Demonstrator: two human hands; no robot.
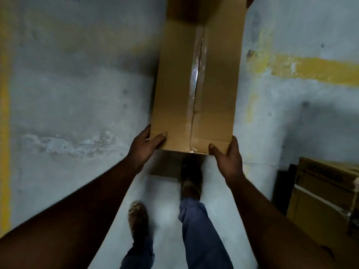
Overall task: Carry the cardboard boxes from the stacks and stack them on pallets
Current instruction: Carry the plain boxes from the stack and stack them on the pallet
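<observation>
While aloft: long taped cardboard box, left hand, right hand grip clamped.

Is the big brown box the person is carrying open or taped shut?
Taped shut. The cardboard box has its flaps closed, with shiny clear tape running along the middle seam.

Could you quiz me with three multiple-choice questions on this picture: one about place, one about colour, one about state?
1. Where do the hands grip the carried box?
A. near end corners
B. far end
C. underneath its middle

2. What colour are the painted floor lines?
A. red
B. yellow
C. white

3. How is the box's top seam?
A. flaps open
C. tied with string
B. taped shut

Answers: 1 A, the left hand and right hand clasp the nearest corners. 2 B, the stripe is yellow. 3 B, clear tape runs along the seam.
</observation>
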